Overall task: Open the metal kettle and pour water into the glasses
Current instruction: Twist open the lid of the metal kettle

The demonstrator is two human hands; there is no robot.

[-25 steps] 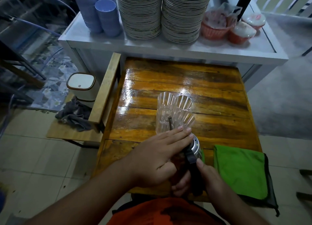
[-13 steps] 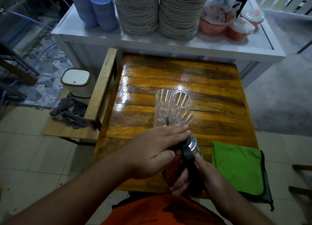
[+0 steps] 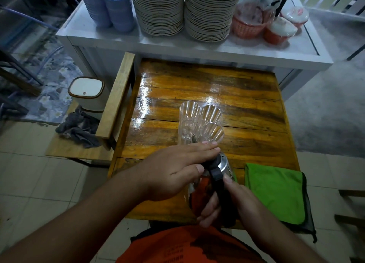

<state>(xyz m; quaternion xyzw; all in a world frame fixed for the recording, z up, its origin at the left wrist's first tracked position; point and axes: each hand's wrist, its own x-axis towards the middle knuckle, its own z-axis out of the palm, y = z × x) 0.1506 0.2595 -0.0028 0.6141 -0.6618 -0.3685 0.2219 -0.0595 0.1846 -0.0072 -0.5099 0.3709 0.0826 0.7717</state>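
Resting flat over the top of the shiny metal kettle [image 3: 224, 165], the left hand [image 3: 173, 170] lies palm down, fingers straight and together, thumb tucked against the black lid hinge; it grips nothing that shows. Right hand [image 3: 233, 201] is wrapped around the kettle's matte black plastic handle [image 3: 217, 183], thumb lying along its upper side, fingers curled beneath. Kettle stands at the near edge of the glossy varnished plank table [image 3: 207, 89], its rounded steel body mirroring orange cloth. Thin spout tip [image 3: 193, 138] pokes out past the left fingertips, toward the glasses.

Three clear fluted glasses [image 3: 199, 120] stand in a tight cluster mid-table, just beyond the kettle, rims flared and ribbed; whether they hold anything, cannot tell.

Folded green microfibre cloth with dark edging [image 3: 276, 191] lies just right of the kettle, overhanging the table's near right corner.

Behind, on a white counter [image 3: 177, 42]: two tall stacks of pale ridged plates [image 3: 185, 8], stacked blue plastic cups [image 3: 110, 6], and wrapped red baskets [image 3: 262, 24].
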